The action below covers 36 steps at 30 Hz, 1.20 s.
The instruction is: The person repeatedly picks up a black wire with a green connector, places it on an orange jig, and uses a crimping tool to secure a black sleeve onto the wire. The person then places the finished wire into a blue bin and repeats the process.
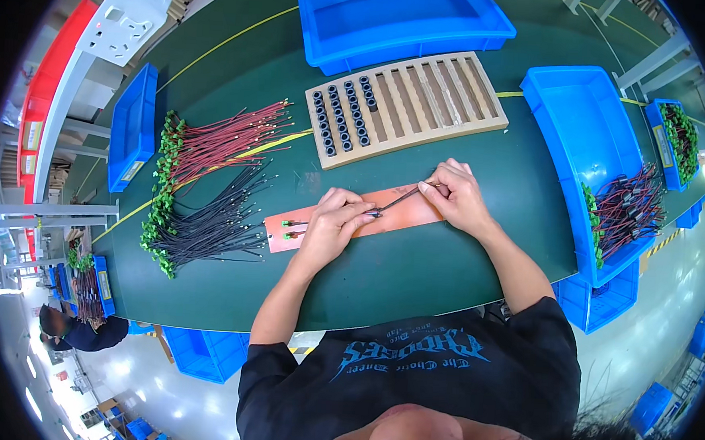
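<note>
Over a copper-coloured flat board [400, 224] on the green table, both my hands work on a dark wire [401, 199] stretched between them. My left hand [339, 222] is closed, thumb and forefinger pinching the wire near a small black piece at its end. Higher and to the right, my right hand [459, 198] pinches the other stretch of wire. Two green-tipped leads [291, 235] lie on the board's left part, running under my left hand. To the left spread a bundle of black wires [209, 212] and a bundle of red wires [229, 138], with green connectors [162, 202] at their left ends.
A wooden slotted rack [413, 135] stands beyond my hands, its left slots holding black cylindrical parts [329, 123]. A large blue bin [405, 51] sits behind it. On the right, another blue bin [562, 95] holds wired assemblies [624, 206]. A person [84, 329] is at far left.
</note>
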Tool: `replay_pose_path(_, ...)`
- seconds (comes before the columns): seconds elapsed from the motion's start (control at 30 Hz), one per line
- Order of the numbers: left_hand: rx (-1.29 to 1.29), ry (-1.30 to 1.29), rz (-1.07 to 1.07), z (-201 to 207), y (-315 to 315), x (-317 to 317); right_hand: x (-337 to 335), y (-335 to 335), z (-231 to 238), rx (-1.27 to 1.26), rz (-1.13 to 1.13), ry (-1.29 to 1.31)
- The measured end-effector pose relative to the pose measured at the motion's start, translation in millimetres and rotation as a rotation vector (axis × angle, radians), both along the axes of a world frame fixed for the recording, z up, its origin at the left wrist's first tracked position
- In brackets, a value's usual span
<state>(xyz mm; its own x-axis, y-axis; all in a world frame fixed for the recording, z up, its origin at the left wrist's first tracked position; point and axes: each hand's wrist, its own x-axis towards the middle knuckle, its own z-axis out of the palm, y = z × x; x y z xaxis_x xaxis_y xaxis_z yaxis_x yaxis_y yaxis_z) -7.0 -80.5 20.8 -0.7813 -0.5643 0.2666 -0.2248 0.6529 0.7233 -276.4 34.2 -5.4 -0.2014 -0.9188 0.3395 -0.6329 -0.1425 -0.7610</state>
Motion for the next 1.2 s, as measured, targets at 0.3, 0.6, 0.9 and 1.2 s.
replay_pose_path(0.3, -0.299, -0.05, 0.103, 6, 20, -7, 1, 2, -1, -0.025, 0.014, 0.019)
replay_pose_path(0.6, -0.769, -0.178, 0.004, 0, 21, -4, 0, 3, 1, 0.001, 0.041, 0.024)
replay_pose_path(0.9, -0.241, -0.16, 0.021, 27, -1, -9, -2, 6, -2, 0.002, 0.032, 0.002)
replay_pose_path(1.2, 0.508, -0.652, -0.363, 45, -40, -91, 3, 16, -2, -0.016, 0.049, -0.004)
